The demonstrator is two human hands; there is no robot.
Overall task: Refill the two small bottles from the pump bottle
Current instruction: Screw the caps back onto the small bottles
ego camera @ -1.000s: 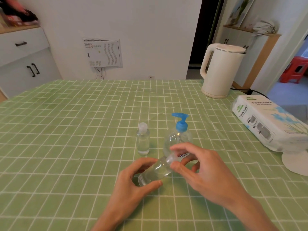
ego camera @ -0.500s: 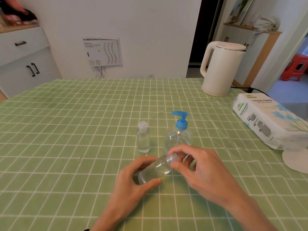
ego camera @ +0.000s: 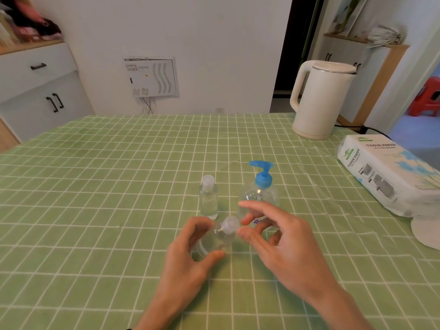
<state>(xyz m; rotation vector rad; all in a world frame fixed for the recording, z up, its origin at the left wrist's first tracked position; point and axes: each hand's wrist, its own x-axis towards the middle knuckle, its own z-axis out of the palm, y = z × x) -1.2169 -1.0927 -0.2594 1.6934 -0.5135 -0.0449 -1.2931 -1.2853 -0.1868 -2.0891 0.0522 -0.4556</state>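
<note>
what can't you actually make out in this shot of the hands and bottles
Head view only:
Held small bottle: the left hand wraps its body, so its fill level is hidden.
Cap: blurred; whether the right hand pinches it or only touches it is unclear.
Pump bottle: the right hand's fingers cover its label and lower body.
White round object: cut off by the right edge, unidentifiable.

2 small bottles [ego camera: 209,198] [ego camera: 221,238], 1 pump bottle [ego camera: 260,194], 1 kettle [ego camera: 319,101], 1 tissue pack [ego camera: 385,172].
</note>
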